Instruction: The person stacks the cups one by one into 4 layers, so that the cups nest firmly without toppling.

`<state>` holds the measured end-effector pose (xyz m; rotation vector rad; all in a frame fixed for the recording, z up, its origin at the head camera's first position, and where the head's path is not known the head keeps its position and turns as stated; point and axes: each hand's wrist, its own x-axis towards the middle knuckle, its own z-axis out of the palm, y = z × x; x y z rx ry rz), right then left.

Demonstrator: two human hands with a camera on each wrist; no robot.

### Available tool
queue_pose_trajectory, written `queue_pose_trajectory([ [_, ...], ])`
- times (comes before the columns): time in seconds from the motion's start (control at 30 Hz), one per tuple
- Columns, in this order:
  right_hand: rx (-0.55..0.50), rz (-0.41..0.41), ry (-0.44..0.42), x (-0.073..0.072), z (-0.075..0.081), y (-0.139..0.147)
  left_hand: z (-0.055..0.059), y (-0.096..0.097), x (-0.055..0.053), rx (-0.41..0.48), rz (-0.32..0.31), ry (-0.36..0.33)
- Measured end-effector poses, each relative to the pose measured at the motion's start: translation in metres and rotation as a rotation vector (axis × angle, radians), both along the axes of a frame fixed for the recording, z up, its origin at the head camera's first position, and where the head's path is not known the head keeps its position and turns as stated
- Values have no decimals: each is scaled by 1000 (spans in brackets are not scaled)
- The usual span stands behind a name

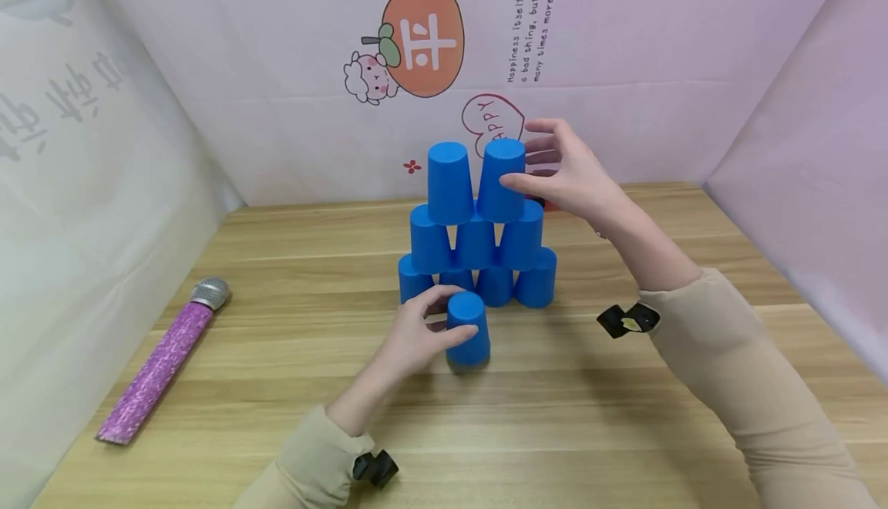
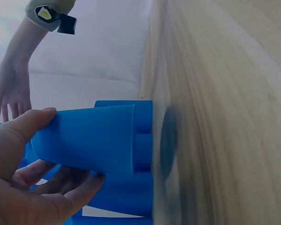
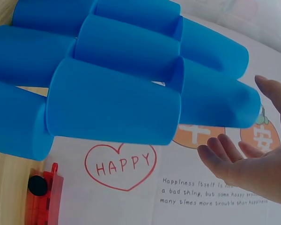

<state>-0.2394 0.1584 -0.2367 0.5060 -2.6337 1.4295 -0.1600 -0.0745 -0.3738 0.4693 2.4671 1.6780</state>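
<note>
Upside-down blue cups stand stacked in rows: several at the bottom, three in the middle row, two on top. My left hand grips a separate blue cup in front of the stack, thumb on the near side. In the left wrist view this held cup hovers slightly off the tabletop, its dark reflection apart from the rim. My right hand is beside the top right cup, fingers spread around it. The right wrist view shows a gap between the right hand and that cup.
A microphone with a glittery purple handle lies on the wooden table at the left. Behind the stack, a red object with a black round part is partly hidden. Printed white cloth hangs behind and at both sides.
</note>
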Motion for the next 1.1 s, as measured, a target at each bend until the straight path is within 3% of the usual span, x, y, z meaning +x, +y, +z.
queue_pose_trajectory([
  [0.23, -37, 14, -23, 6, -2, 22, 16, -7, 3, 26, 7, 34],
  [0.47, -61, 22, -86, 6, -21, 46, 47, -17, 5, -43, 61, 106],
  [0.73, -78, 72, -154, 6, -56, 69, 106, -28, 11, -102, 102, 174],
  [1.1, -77, 75, -207, 9, -101, 81, 191, -38, 8, -118, 165, 378],
])
